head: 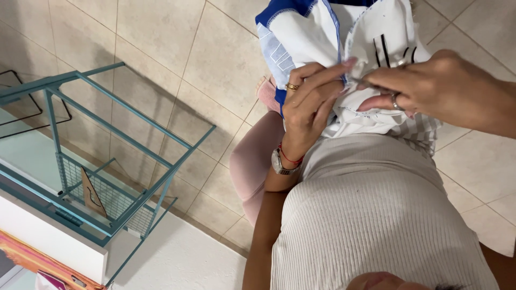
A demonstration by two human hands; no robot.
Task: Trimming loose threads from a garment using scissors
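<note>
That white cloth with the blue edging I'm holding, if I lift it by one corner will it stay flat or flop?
Likely it flops: the white cloth already folds and bunches where the left hand and right hand pinch it. It looks thin, so probably light. The blue edging may stiffen its rim slightly.

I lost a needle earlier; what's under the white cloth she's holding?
Under the white cloth show a pink-clad leg, a foot and floor tiles. The left hand and right hand cover its middle.
</note>
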